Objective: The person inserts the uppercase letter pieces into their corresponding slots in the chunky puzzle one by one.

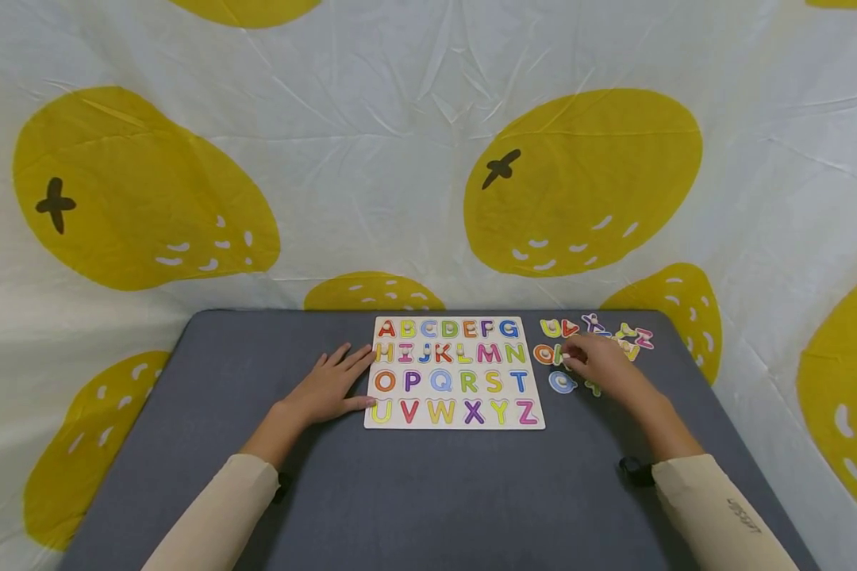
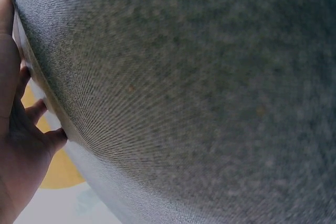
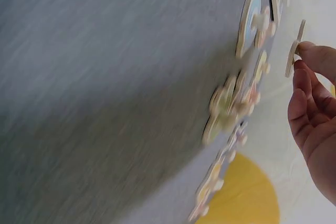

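A pale alphabet board [image 1: 455, 431] with rows of coloured letters lies on the dark grey table. My left hand [image 1: 331, 386] rests at the board's left edge, fingers spread and thumb apart. To the right of the board, my right hand [image 1: 600, 365] holds a thin wooden letter piece [image 3: 292, 59] by its knob, pinched between thumb and fingertips. That piece is raised off the table and seen edge-on in the right wrist view, so its letter cannot be read there. Loose knobbed pieces lie around this hand, among them an orange O [image 1: 543, 354] and a blue Q [image 1: 562, 382].
More loose letters lie farther back at right, including a yellow U [image 1: 551, 328] and a pink Z [image 1: 643, 339]. My right hand hides some pieces. A white curtain [image 1: 371, 198] with yellow fruit prints hangs behind the table [image 1: 428, 492].
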`<state>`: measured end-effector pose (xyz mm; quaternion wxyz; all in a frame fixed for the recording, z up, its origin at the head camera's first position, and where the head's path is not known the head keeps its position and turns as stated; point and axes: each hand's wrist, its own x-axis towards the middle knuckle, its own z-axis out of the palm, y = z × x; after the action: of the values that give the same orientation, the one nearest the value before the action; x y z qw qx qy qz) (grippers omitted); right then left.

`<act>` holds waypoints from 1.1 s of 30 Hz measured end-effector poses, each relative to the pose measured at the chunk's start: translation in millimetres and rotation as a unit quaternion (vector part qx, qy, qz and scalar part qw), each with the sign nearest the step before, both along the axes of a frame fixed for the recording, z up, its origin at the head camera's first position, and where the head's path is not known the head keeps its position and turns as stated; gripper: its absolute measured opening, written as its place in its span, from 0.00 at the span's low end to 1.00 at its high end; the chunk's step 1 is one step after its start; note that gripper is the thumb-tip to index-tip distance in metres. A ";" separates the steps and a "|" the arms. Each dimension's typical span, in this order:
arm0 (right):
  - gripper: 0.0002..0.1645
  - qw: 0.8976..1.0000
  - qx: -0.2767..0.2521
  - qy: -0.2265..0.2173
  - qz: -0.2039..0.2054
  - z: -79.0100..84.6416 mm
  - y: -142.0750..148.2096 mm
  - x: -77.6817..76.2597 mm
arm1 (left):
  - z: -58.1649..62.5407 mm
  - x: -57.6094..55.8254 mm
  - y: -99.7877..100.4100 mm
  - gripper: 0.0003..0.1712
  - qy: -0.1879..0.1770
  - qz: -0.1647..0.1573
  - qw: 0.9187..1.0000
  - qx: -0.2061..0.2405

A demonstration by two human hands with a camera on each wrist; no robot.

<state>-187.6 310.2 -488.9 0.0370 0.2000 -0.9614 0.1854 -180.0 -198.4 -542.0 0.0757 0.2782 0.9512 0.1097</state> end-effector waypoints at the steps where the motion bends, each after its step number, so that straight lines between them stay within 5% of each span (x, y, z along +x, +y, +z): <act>1: 0.06 1.000 0.000 0.001 0.001 -0.8 -4.4 -2.0 | 0.3 0.3 0.1 0.54 0.001 0.000 1.000 0.001; 16: 0.07 0.999 0.013 -0.030 0.038 -14.9 -60.7 -30.4 | 2.1 0.1 -0.2 0.54 -0.001 0.000 1.000 -0.005; 33: 0.06 0.997 0.021 -0.068 0.018 -24.8 -73.4 -37.7 | 3.3 0.4 0.0 0.54 0.005 -0.001 1.000 -0.002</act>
<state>-225.2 236.7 -513.7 -0.0361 0.2053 -0.9615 0.1791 -179.6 -198.4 -538.7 0.0714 0.2791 0.9517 0.1060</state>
